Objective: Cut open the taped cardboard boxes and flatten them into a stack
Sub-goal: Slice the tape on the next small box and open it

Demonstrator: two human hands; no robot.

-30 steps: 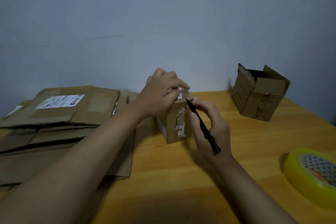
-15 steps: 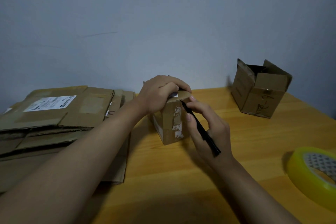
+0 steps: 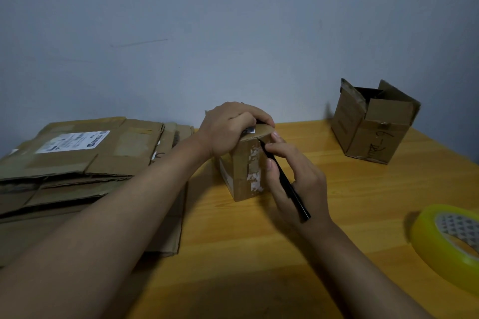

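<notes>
A small taped cardboard box (image 3: pixel 242 175) stands upright at the middle of the wooden table (image 3: pixel 259 254). My left hand (image 3: pixel 230 129) presses down on its top, fingers curled over the top flap. My right hand (image 3: pixel 293 179) grips a thin black cutter (image 3: pixel 285 181), whose tip touches the box's top front corner beside a strip of torn white tape. A stack of flattened boxes (image 3: pixel 77 163) lies at the left, the top one bearing a white label.
An opened cardboard box (image 3: pixel 373 124) with raised flaps stands at the back right near the wall. A roll of yellow tape (image 3: pixel 445 241) lies at the right edge. A grey wall runs behind the table.
My left hand has settled lower and flatter on the box top. The cutter's tip has stayed at the top front corner, and my view has shifted slightly downward.
</notes>
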